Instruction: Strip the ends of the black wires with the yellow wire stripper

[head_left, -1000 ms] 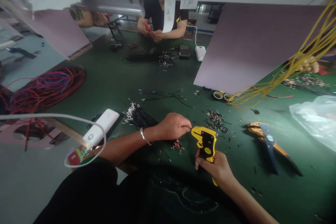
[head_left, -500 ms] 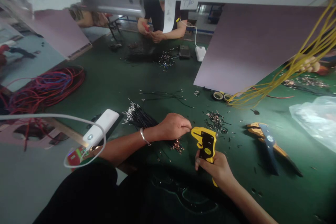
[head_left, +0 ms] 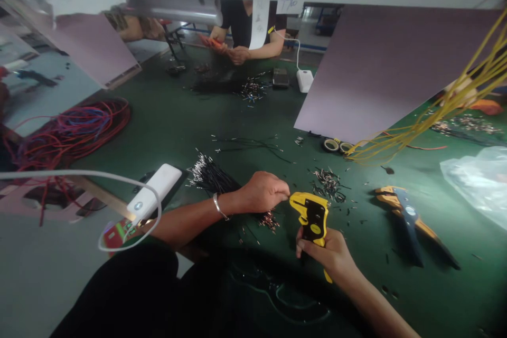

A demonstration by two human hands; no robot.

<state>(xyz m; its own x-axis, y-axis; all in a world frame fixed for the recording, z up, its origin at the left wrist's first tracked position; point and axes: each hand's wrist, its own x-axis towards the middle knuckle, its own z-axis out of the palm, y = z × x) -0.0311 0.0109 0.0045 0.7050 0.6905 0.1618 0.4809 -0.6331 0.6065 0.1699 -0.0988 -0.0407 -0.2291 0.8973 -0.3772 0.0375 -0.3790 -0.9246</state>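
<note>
My right hand (head_left: pixel 327 253) is wrapped round the handles of a yellow and black wire stripper (head_left: pixel 315 216), its jaws pointing up and left. Closed in a pinch, my left hand (head_left: pixel 266 191) has its fingertips right beside those jaws; what it pinches is too small to make out. Under and behind my left forearm lies a bundle of black wires (head_left: pixel 216 174), silvery tips at the far end and coppery ends (head_left: pixel 269 220) by the wrist. Short black scraps (head_left: pixel 329 184) are heaped just beyond the stripper.
A blue and orange tool (head_left: pixel 410 214) lies right, near a plastic bag (head_left: pixel 481 174). Yellow wires (head_left: pixel 428 121) hang by a board (head_left: pixel 368 68). Left are a white power bank (head_left: pixel 160 187) and red wire coils (head_left: pixel 87 121). Across the table, a person's hands (head_left: pixel 233 53) hold something orange-red.
My hands and the stripper keep nearly the same pose; the whole view has shifted slightly. The red-orange item in the hands across the table has tilted and shows more to the left.
</note>
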